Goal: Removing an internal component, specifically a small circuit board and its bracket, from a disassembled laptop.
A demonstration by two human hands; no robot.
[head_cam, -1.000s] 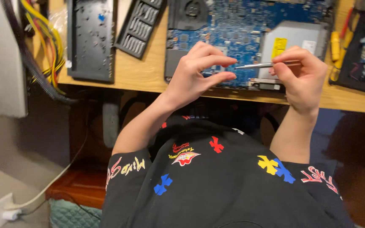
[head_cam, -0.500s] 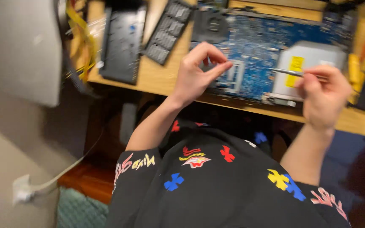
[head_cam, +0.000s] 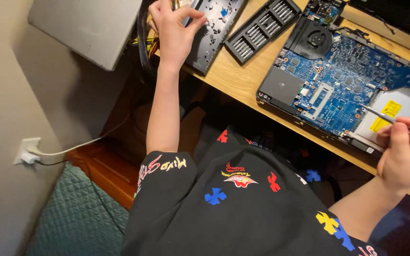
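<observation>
Far left: a wall socket (head_cam: 27, 150) with a pale cable, and a grey case panel (head_cam: 86, 28) hanging off the desk's left end.

Left hand (head_cam: 172, 28): extended to the dark bottom cover (head_cam: 212, 28) lying at the desk's far left, fingertips curled and pinched together over its inner face. Whether a small part sits between them cannot be told. Just left of it a bundle of coloured wires (head_cam: 148, 42) crowds the wrist, so room on that side is tight.

Bit set (head_cam: 262, 28): open tray of driver bits, lying slantwise between the cover and the machine, apart from both.

Wooden desk (head_cam: 236, 78): a bare strip runs along its front edge; that edge lies close under the cover's lower corner.

Opened laptop (head_cam: 347, 80): blue board exposed, fan (head_cam: 315, 37) at upper left, silver drive (head_cam: 395, 114) at lower right. Its near side sits just at the desk's front edge (little margin there).

Right hand (head_cam: 406, 151): closed around a slim metal tool (head_cam: 378, 114), tip resting over the drive's corner.

Progress, by judgement: the cover is already off and set aside, and the board, fan and drive remain seated, so the disassembly looks perhaps partway through. Open room lies mostly mid-desk, between tray and laptop.
</observation>
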